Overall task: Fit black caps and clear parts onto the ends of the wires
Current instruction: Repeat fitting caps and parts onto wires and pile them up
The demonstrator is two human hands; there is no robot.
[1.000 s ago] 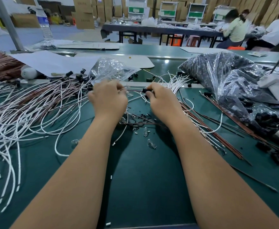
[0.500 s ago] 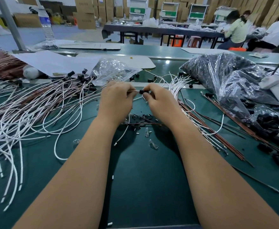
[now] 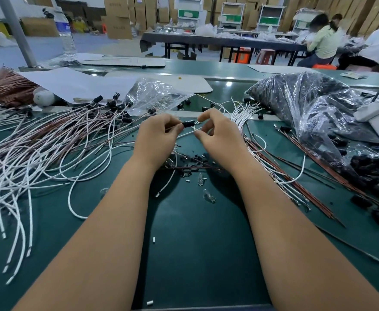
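Left hand pinches a black cap w/ fingertips, held up over the green worktop btwn both hands. Right hand pinches something tiny right at the cap's open end, prob a clear part or the wire tip, too small to tell.

Cap looks like a short matte black cylinder, light and rigid imo, so grip it round the barrel. The thin white wire sags under it, floppy, so hold it close to the tip or it'll bend. Loose clear parts on the worktop look glassy, prob slippery and easy to flick away.
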